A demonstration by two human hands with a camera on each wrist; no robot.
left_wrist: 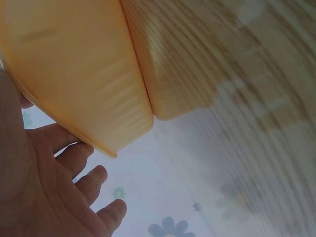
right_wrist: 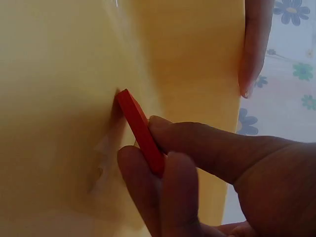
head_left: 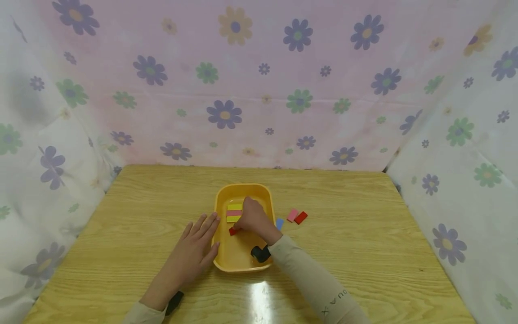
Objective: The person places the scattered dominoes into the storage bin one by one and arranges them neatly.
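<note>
In the head view a yellow plastic tray [head_left: 243,265] rests on the table. Over its inside, my right hand [head_left: 255,218] pinches a small red domino-like block [right_wrist: 140,131] between thumb and fingers, with one end near the tray's floor. Two yellow blocks [head_left: 234,207] with a pink block [head_left: 234,213] between them lie in a row beside that hand; part of the row may be hidden under it. At the tray's left side, my left hand [head_left: 192,249] touches the rim with fairly straight, spread fingers. The left wrist view shows these fingers [left_wrist: 74,158] along the tray's edge.
Right of the tray lie a loose pink block [head_left: 292,215], a red block [head_left: 301,218] and a blue block [head_left: 279,224] partly hidden by the tray and wrist. A black object [head_left: 261,254] shows beneath the right wrist. Flowered cloth [head_left: 259,90] surrounds the wooden table [head_left: 356,252].
</note>
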